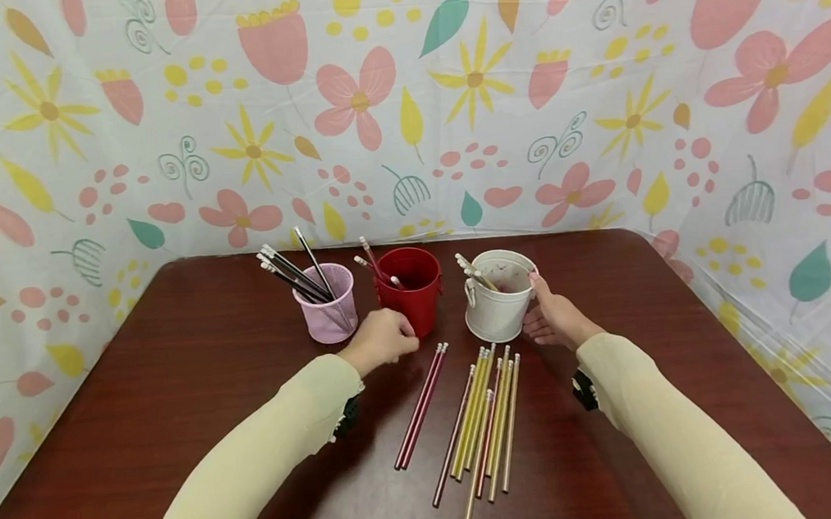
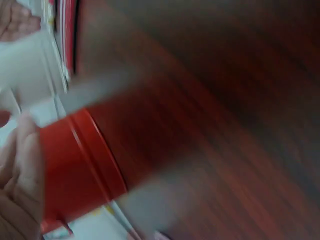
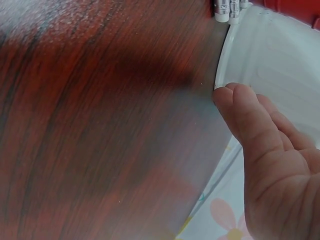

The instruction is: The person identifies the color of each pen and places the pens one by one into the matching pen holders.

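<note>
My left hand [image 1: 381, 338] is in front of the red bucket [image 1: 419, 300], fingers loosely bent and holding nothing. In the left wrist view, its fingers [image 2: 29, 155] show beside the red bucket's wall. My right hand [image 1: 555, 313] touches the right side of the white bucket [image 1: 495, 318], thumb up by the rim. The right wrist view has its fingers [image 3: 247, 107] nearly straight against the white wall. A few red pencils [image 1: 371, 257] stick out of the red bucket, and light-coloured pencils [image 1: 474, 271] lean in the white one.
A pink mesh cup [image 1: 332, 320] with several black pencils [image 1: 298, 276] stands left of the red bucket. Two dark red pencils [image 1: 421, 407] lie on the brown table [image 1: 140, 415]. Several gold and red pencils [image 1: 474, 419] lie in front of the white bucket. A flowered cloth [image 1: 403, 112] hangs behind.
</note>
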{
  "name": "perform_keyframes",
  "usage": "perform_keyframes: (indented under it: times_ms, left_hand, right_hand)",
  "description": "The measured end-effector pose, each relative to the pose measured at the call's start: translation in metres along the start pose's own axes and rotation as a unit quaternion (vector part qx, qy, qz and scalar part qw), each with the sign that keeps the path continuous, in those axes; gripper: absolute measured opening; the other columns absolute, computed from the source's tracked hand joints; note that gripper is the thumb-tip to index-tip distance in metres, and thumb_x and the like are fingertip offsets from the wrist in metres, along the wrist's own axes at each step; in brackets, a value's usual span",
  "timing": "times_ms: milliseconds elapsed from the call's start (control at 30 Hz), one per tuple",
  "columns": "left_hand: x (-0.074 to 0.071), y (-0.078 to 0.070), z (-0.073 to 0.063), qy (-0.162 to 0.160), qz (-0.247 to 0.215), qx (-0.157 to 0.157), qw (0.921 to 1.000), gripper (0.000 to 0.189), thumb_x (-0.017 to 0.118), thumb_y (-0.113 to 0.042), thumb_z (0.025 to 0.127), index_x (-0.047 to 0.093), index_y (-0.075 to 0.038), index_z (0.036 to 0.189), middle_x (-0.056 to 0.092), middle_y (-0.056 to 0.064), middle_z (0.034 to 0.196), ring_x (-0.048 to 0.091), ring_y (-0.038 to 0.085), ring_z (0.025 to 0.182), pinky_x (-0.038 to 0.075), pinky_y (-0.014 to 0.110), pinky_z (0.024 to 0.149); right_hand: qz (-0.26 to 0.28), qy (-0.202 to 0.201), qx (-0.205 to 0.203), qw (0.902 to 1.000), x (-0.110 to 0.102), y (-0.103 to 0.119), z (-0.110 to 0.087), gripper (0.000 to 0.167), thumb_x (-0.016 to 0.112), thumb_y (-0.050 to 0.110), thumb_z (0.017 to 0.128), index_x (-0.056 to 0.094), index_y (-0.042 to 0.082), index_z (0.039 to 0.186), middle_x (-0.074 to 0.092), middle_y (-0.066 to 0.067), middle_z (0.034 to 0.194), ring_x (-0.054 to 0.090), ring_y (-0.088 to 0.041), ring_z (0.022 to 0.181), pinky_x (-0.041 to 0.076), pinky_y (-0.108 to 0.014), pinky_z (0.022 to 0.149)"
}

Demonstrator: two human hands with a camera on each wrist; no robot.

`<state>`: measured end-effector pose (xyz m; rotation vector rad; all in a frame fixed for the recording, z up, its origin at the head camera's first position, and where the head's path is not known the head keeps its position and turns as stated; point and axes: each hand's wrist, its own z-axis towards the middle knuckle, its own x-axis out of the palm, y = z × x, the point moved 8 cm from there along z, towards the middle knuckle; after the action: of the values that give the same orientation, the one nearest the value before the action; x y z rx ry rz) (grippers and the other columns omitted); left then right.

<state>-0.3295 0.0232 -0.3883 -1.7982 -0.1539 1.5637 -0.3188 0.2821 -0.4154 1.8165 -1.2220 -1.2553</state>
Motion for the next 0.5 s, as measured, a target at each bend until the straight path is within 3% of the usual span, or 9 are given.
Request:
perform_keyframes:
  times_ms: [133, 233, 333, 500]
  left_hand:
    - [0.031, -0.001, -0.004, 0.119, 0.044, -0.058, 0.9902, 0.021, 0.07, -0.012, 0.081, 0.064, -0.004, 0.063, 0.06, 0.004, 0.052, 0.051, 0.011, 0.037, 0.045, 0.024, 0.04]
    - [0.047, -0.001, -0.009, 0.168, 0.068, -0.089, 0.9793, 0.026, 0.072, -0.015, 0.081, 0.061, -0.003, 0.061, 0.059, 0.006, 0.051, 0.052, 0.014, 0.037, 0.043, 0.025, 0.037]
    - [0.057, -0.002, -0.012, 0.182, 0.072, -0.096, 0.9759, 0.026, 0.073, -0.015, 0.081, 0.059, -0.004, 0.063, 0.058, 0.007, 0.051, 0.051, 0.015, 0.038, 0.042, 0.025, 0.037]
    - [0.063, -0.005, -0.013, 0.174, 0.065, -0.096, 0.9778, 0.026, 0.073, -0.011, 0.08, 0.058, -0.003, 0.061, 0.057, 0.007, 0.05, 0.049, 0.015, 0.038, 0.04, 0.024, 0.037]
  right_hand:
    - [0.004, -0.004, 0.004, 1.0, -0.002, -0.002, 0.001, 0.099, 0.009, 0.066, 0.094, 0.047, -0.023, 0.116, 0.06, -0.025, 0.101, 0.06, -0.023, 0.082, 0.052, -0.032, 0.074]
    - [0.005, -0.005, 0.007, 0.9999, -0.001, -0.002, 0.003, 0.099, 0.01, 0.067, 0.093, 0.047, -0.022, 0.117, 0.06, -0.026, 0.103, 0.06, -0.023, 0.083, 0.052, -0.033, 0.075]
    - [0.003, -0.001, 0.009, 1.0, 0.001, -0.003, 0.004, 0.099, 0.009, 0.066, 0.094, 0.047, -0.022, 0.117, 0.06, -0.027, 0.103, 0.06, -0.024, 0.084, 0.053, -0.034, 0.076]
    - [-0.002, -0.002, 0.007, 1.0, 0.0, -0.003, 0.004, 0.1, 0.008, 0.066, 0.093, 0.047, -0.023, 0.117, 0.06, -0.028, 0.105, 0.06, -0.025, 0.084, 0.053, -0.035, 0.076]
